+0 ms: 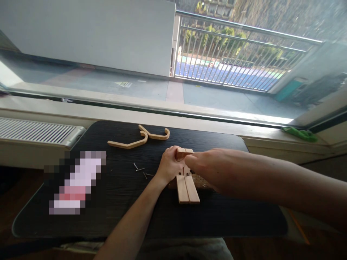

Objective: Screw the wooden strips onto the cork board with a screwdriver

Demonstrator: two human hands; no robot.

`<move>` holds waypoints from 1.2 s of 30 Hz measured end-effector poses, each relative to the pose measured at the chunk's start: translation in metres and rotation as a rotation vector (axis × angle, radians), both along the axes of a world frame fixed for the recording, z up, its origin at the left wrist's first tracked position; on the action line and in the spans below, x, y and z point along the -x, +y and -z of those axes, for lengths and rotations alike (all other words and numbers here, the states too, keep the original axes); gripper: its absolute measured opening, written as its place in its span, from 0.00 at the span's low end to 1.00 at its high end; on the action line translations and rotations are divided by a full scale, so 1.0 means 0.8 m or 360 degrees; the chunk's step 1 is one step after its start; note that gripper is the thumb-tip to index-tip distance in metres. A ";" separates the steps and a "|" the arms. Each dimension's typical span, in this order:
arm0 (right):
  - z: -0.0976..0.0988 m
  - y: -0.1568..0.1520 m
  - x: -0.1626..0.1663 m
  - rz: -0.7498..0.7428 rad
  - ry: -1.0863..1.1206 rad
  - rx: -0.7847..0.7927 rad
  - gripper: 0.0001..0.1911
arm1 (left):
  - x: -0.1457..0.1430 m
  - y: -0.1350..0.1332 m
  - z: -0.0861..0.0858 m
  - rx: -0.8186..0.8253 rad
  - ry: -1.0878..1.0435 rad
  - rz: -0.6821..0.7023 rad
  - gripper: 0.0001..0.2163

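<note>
Two pale wooden slats (187, 193) lie side by side, dark holes showing near their middle. A short wooden piece (183, 154) sits across their far end. My left hand (171, 164) is closed around the left side of the slats. At their right, my right hand (204, 165) is closed with fingertips close to the holes; whatever it holds is hidden. Beneath the slats is a brown, shiny-looking object (200, 181), mostly covered. Several loose screws (139, 169) lie left of my left hand.
Two curved wooden hook-shaped pieces (128, 145) lie at the back of the black table (121, 216). A blurred-out pinkish item (78, 184) is at the left. Beyond stand a window sill (211, 129), a radiator (38, 131) and a green cloth (299, 133).
</note>
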State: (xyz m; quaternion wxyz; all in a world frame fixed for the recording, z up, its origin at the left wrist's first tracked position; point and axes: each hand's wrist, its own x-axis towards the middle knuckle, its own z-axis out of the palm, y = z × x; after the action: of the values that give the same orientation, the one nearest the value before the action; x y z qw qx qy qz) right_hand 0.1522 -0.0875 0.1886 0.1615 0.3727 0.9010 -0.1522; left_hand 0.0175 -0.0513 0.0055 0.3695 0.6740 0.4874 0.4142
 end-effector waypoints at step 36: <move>0.004 -0.003 0.007 0.0014 -0.0061 -0.0143 0.13 | 0.000 0.002 0.005 0.0013 0.0006 0.0002 0.07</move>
State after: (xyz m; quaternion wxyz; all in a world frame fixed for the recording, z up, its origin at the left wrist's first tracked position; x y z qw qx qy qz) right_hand 0.1467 -0.0898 0.1852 0.1614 0.3863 0.9020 -0.1052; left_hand 0.0172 -0.0495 0.0013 0.3716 0.6737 0.4893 0.4107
